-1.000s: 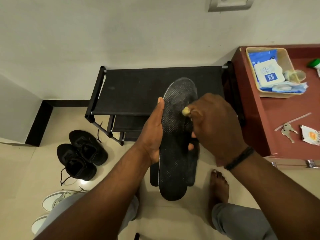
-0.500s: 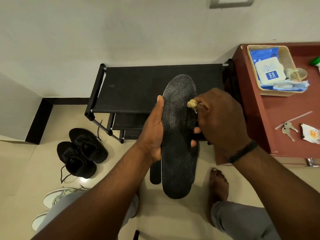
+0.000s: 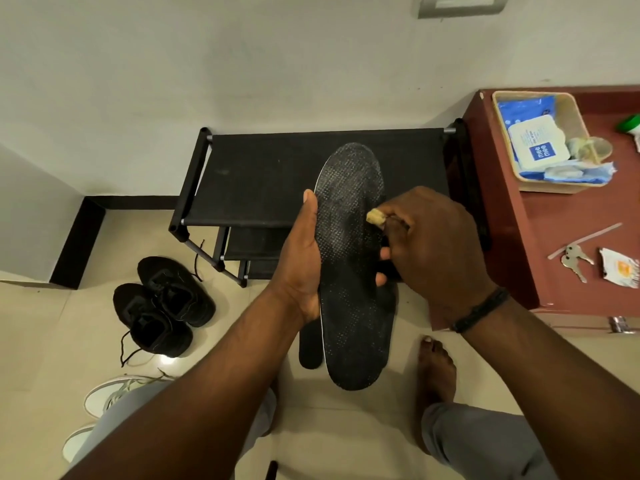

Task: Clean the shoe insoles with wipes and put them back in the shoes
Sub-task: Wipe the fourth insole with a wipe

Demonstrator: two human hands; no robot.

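Black, finely dotted fabric covers the insole (image 3: 349, 271) at the centre of the frame, a long rounded shape with a thin pale edge along its left side and a greyish, scuffed sheen toward the toe. The left hand (image 3: 304, 268) has its grip closed on it from beneath: thumb laid along the left edge, fingertips showing past the right edge. A second black insole (image 3: 310, 348) peeks out behind it, lower down, held in the same hand. The right hand (image 3: 433, 251) pinches a small crumpled, yellowish wipe (image 3: 375, 216) between thumb and fingers and presses it on the insole's right edge; a dark braided band circles that wrist.

Behind the hands stands a black shoe rack (image 3: 263, 181) with a taut cloth top shelf and tubular metal frame, against a plain off-white wall. In the lower left of the frame, a pair of black knit shoes (image 3: 162, 306) sits on glossy beige floor tiles, laces loose, and white shoes (image 3: 104, 400) lie further down, partly cut off by a grey trouser leg. A bare foot (image 3: 434, 368) rests on the tiles at lower right.

At the right edge, a reddish-brown wooden tabletop (image 3: 540, 244) carries a beige rectangular plastic basket (image 3: 575, 116) holding a blue wipes pack (image 3: 533, 140) with a white flip lid. Nearer, two metal keys (image 3: 573, 261) lie beside a torn white-and-orange sachet (image 3: 620, 268).
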